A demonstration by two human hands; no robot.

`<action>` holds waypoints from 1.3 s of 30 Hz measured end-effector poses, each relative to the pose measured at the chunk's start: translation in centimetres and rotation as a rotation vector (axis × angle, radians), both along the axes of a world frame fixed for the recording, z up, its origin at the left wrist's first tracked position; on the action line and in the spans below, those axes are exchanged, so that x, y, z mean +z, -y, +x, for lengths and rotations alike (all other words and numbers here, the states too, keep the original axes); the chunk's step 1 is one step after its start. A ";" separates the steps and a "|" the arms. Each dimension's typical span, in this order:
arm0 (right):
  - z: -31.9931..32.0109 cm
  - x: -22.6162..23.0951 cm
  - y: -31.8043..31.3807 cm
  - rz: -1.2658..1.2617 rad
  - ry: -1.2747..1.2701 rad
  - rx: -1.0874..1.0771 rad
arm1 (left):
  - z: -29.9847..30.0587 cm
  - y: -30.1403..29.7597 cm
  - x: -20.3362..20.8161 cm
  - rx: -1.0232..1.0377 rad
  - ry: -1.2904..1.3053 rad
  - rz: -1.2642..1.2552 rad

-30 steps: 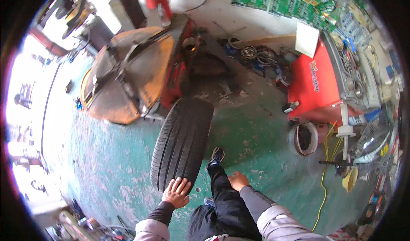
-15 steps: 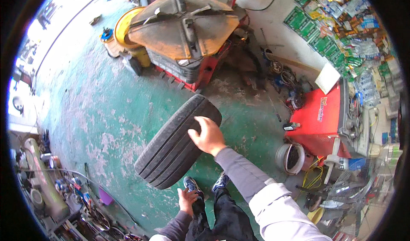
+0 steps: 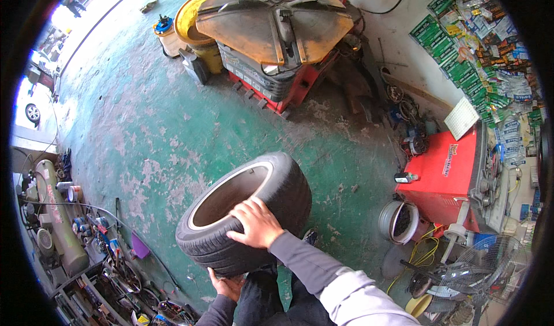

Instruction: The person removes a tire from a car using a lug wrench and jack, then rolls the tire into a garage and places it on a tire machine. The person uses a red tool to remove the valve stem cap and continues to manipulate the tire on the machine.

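Observation:
In front of my legs, a black car wheel (image 3: 291,190) leans tilted over the floor, its tyre fitted on a rim. Its open side faces up and to the left, showing the brownish inside of the rim (image 3: 225,196) and a pale ring around it. My right hand (image 3: 254,223) lies over the wheel's near upper edge, the fingers reaching across the sidewall to the rim. Against the tread at the lower near side, my left hand (image 3: 227,284) holds the wheel from below, some fingers hidden beneath it.
Ahead stands a tyre changer (image 3: 288,54) with an orange-brown turntable, beside a yellow bucket (image 3: 210,51). To the right are a red machine (image 3: 441,167), a white bucket (image 3: 398,222) and a fan (image 3: 485,274). A tank (image 3: 60,222) and tools line the left side.
The wheel has tipped over, and its rim side now shows where only tread did. My left hand has come up under it. The right hand has moved down and left with it.

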State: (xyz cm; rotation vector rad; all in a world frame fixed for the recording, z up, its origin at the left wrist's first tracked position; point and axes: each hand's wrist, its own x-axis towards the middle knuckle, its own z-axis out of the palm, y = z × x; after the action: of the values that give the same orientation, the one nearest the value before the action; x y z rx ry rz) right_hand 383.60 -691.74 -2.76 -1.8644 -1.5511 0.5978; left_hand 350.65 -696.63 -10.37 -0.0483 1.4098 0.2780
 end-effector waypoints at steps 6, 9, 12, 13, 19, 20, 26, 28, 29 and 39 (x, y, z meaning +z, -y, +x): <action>1.5 -1.2 10.9 -0.100 0.045 -0.282 | 1.7 -6.8 -1.6 -0.083 -0.032 0.104; 0.9 -3.4 14.5 -0.077 0.000 -0.521 | 7.7 -13.3 1.0 -0.694 -0.299 0.421; 0.0 -6.8 16.0 -0.160 -0.071 -0.879 | 18.1 -17.8 3.5 -0.950 -0.309 0.753; 0.3 -8.0 15.9 -0.185 -0.114 -1.013 | 21.4 -18.3 4.2 -0.851 -0.023 0.926; 4.2 -10.1 13.5 -0.188 -0.298 -1.542 | 30.5 -12.9 6.4 -1.220 0.065 1.262; 5.1 -9.7 12.6 -0.172 -0.345 -1.595 | 30.5 -11.7 6.4 -1.277 0.002 1.435; 11.5 -8.3 6.3 -0.213 -0.453 -1.949 | 34.6 -10.9 5.2 -1.424 -0.220 1.666; 14.2 -8.0 5.8 -0.119 -0.533 -1.966 | 37.7 -11.7 5.1 -1.419 -0.200 1.721; 15.6 -7.7 5.7 -0.177 -0.543 -1.994 | 39.4 -11.9 5.3 -1.489 -0.200 1.678; 35.6 -5.5 4.5 -0.250 -0.746 -1.987 | 59.2 -13.7 7.5 -1.681 -0.170 1.751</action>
State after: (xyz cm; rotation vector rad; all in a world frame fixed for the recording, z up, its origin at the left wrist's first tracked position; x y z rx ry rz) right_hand 419.21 -696.22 -8.28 -1.9425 1.0247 0.3182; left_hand 409.83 -682.91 -2.87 2.4410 0.5315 -0.0161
